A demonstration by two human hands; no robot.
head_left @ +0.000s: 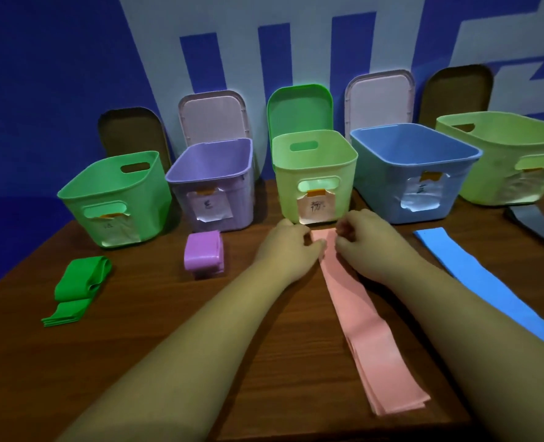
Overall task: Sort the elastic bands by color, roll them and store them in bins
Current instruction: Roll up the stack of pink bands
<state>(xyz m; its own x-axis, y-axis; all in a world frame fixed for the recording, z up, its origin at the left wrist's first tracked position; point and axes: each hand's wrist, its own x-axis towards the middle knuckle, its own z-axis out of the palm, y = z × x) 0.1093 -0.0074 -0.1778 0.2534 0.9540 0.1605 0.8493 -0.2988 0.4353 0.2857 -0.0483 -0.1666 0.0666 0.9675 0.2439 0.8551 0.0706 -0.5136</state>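
At the centre of the frame, just in front of the pale green bin (286, 193), both hands are working the far end of the pink band (359, 320). It lies flat along the wooden table (155, 314), running from the bin down toward the lower right of the frame. The left hand (291, 247) and the right hand (363, 240) sit on either side of that end, fingers curled in, and each looks to be pinching an edge of the strip. The fingertips themselves are tucked under, so I can't see exactly how they meet.

From where I stand the band looks thin, limp and very light, more like a ribbon of rubber than anything with a spine. Its near end shows several layers stacked together, and I'd expect those to slide over each other and skew if only one side is turned. The sensible hold is where the hands are now, at both edges of the end, rolling evenly toward the body. A finished roll will likely want to spring open, like the loosened green band (79, 285) at the left, so it should be carried pinched across its width. The purple roll (203, 255) sits compact on the table.
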